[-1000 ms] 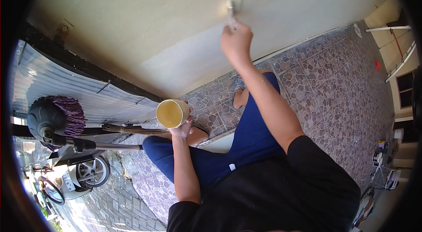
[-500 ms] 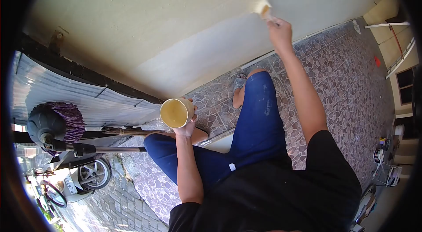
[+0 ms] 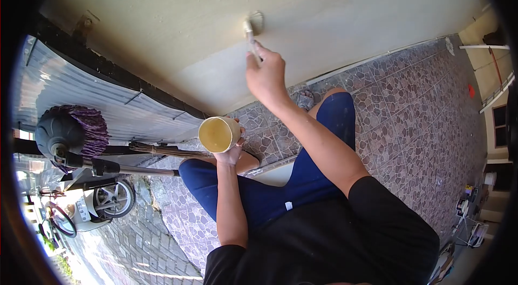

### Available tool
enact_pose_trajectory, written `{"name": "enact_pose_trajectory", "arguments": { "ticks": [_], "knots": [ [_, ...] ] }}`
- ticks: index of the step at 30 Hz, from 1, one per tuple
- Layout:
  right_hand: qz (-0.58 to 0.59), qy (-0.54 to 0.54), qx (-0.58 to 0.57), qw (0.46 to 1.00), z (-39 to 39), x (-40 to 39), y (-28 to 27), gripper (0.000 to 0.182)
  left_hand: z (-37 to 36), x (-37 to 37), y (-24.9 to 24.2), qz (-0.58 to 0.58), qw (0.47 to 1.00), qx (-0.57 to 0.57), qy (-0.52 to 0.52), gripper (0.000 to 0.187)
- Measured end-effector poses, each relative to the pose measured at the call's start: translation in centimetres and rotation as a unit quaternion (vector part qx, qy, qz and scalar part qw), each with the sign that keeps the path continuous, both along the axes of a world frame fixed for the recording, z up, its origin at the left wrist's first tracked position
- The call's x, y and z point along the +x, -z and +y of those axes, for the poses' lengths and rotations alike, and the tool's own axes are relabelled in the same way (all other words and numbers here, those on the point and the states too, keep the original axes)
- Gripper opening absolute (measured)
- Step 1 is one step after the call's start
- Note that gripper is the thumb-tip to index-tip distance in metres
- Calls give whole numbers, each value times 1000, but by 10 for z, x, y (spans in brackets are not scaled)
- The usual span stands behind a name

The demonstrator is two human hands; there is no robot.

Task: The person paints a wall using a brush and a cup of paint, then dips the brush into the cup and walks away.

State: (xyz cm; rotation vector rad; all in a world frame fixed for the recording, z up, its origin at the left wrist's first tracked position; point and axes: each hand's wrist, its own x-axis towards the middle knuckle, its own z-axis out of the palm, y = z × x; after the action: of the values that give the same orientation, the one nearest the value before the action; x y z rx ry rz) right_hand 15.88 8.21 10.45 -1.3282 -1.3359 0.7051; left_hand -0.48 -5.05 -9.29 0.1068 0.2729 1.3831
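My right hand (image 3: 268,73) grips the handle of a paintbrush (image 3: 250,31), whose bristles meet the wall (image 3: 210,4). The bristles look slightly blurred, and a small shadow falls beside them. Cream-yellow covers the wall's upper part, while a paler grey-white band runs along its lower part. Lower and to the left, my left hand (image 3: 232,154) is wrapped round a cup (image 3: 219,134) with yellowish liquid inside. The cup tilts toward the camera, so its inside shows; most of my left fingers are hidden behind it.
A purple mop (image 3: 89,131) with a long pole stands on the left, beside a stick broom (image 3: 167,150) and corrugated metal sheeting (image 3: 102,90). Behind them is a parked motorbike (image 3: 89,209). Stone-patterned tiles (image 3: 410,123) cover the floor along the wall.
My right hand has swept the paintbrush left and slightly down across the wall. My left hand holds the cup in nearly the same place. The view has shifted a little.
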Motion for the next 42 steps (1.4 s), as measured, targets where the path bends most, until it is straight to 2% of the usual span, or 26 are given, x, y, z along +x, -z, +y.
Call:
{"name": "enact_pose_trajectory", "arguments": {
  "ticks": [2,4,5,7,10,11,12,15,17,19,21,23,25,27,30,37,42],
  "knots": [
    [3,-37,-1,999,-15,-14,-8,40,4,1,-3,13,1000,-3,-5,64],
    [-29,-137,-82,987,-30,-27,-23,40,7,0,2,10,1000,-9,-14,64],
    [-31,-144,-79,986,-29,-30,-18,40,6,0,5,7,1000,-22,-21,65],
    [-25,-185,13,982,-25,-33,-3,39,7,2,-3,0,1000,-4,-23,65],
    [41,-123,-73,989,26,43,-4,33,7,-3,-2,2,999,31,-37,65],
    [56,-103,-50,992,38,71,2,34,5,-7,-1,6,999,26,-36,65],
    [94,-73,-109,987,32,94,-16,33,2,-9,0,10,999,19,-34,65],
    [113,35,-76,990,33,136,-11,33,-3,-18,-2,-10,999,-3,-43,58],
    [103,46,-104,988,18,141,-14,33,-6,-25,-5,-17,999,-21,-46,57],
    [96,56,-133,985,3,126,-21,33,-10,-30,-11,17,997,-32,-63,54],
    [100,-65,-167,979,-12,91,-22,30,-13,-35,-11,17,996,-38,-76,53],
    [63,-180,-154,969,-13,52,-21,31,-14,-38,-13,17,995,-42,-84,53],
    [20,-260,-72,963,-1,12,-6,32,-16,-41,-17,16,994,-48,-96,53],
    [-34,-310,-81,947,8,-22,-11,33,-17,-42,-19,18,994,-46,-100,53],
    [-90,-359,-18,929,29,-55,0,34,-16,-41,-21,18,993,-50,-106,53],
    [-126,-413,-43,901,63,-94,-10,40,-16,-38,-26,41,990,-72,-112,51],
    [-115,-424,8,898,68,-124,3,41,-15,-36,-30,41,991,-66,-109,52]
  ]
}}
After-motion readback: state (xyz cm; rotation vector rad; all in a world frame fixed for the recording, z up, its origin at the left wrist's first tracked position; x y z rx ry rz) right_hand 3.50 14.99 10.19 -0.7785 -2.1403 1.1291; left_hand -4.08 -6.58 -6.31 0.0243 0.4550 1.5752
